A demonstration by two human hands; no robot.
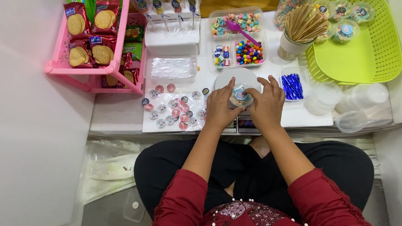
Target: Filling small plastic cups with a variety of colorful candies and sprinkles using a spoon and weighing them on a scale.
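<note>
Fingers of the left hand [219, 107] and right hand [266, 104] curl around a small clear lidded cup [240, 96], gripping it from both sides over a round white scale [236, 79]. Both forearms reach forward from the lap. The white bench [301, 115] is crowded: sticker sheet [174, 108] left, blue twist ties [292, 86] right, green basket [365, 50] beyond.

A low white table [306, 114] is carrying a small scale [236, 79], a tray of blue twist ties [293, 85] and a sheet of round stickers [174, 108]. Farther back, a divided candy tray [238, 38], a cup of wooden sticks [299, 31] and a lime-green basket [363, 43] are sitting on it, with what are probably stacked clear lids [348, 103] lying at its right end.
</note>
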